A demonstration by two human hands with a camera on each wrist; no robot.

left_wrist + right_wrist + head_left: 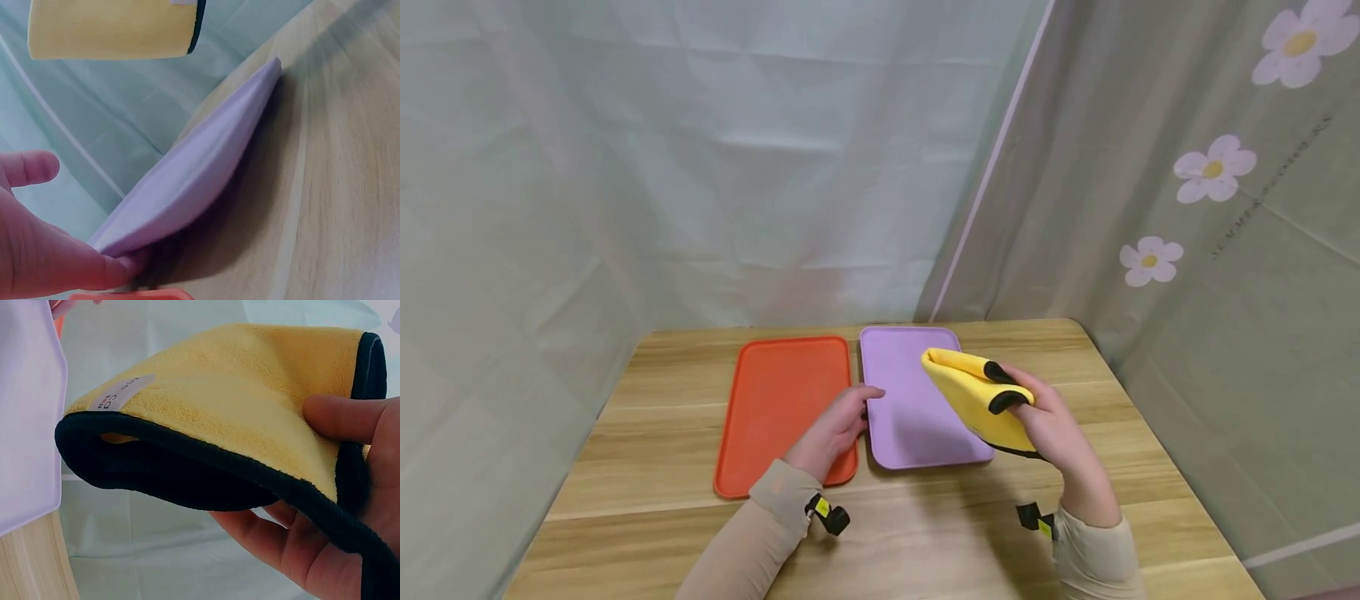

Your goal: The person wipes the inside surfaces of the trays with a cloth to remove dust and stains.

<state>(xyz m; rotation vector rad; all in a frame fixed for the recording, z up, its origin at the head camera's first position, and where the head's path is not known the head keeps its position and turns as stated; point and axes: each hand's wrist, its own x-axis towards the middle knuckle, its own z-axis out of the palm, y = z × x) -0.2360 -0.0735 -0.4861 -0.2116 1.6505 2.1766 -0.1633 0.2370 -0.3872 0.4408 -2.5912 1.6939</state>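
A folded yellow cloth (973, 396) with black edging hangs above the right part of the purple tray (917, 417). My right hand (1052, 421) grips the cloth by its right end, thumb on the yellow face and fingers beneath. A pale printed label (122, 394) shows on the cloth in the right wrist view. At the purple tray's left edge is my left hand (842, 421). Its fingers (119, 270) touch the rim from below, while the thumb is raised apart from the tray in the left wrist view. Some left fingers are hidden.
An orange-red tray (786, 408) lies on the wooden table (647, 442) left of the purple one, partly under my left forearm. Pale curtains (775, 167) stand behind the table and at both sides. Small black devices (831, 517) are strapped to both wrists.
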